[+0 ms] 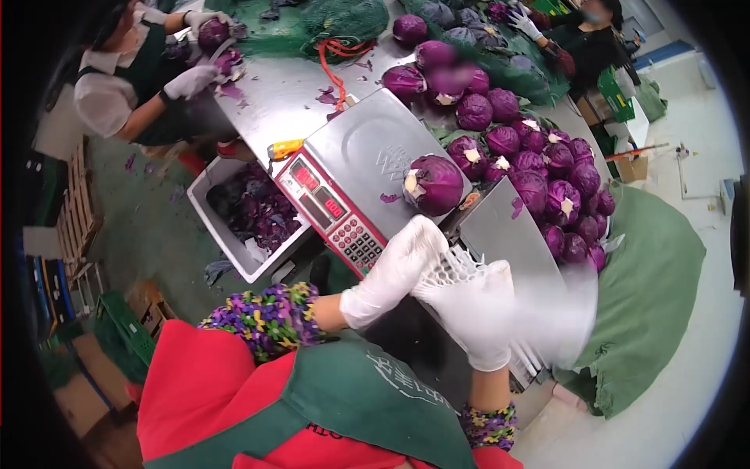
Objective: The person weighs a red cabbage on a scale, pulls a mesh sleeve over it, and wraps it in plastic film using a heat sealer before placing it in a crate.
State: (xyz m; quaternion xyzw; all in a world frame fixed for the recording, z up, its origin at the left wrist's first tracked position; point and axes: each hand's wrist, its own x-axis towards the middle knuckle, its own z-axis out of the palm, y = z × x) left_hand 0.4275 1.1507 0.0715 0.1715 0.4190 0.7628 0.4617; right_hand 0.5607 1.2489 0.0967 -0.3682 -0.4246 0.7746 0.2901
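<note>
My left hand and my right hand, both in white gloves, grip a white foam net sleeve between them. The sleeve's right part is a motion-blurred white smear. Just beyond the hands, a red cabbage with a white cut stem lies on the steel pan of a weighing scale. The scale's red digit display and keypad face my hands. The net does not touch the cabbage.
A heap of red cabbages lies on green cloth right of the scale. A white bin of purple leaf scraps stands to the left. A yellow-handled knife lies by the scale. A gloved co-worker handles a cabbage top left; another person stands top right.
</note>
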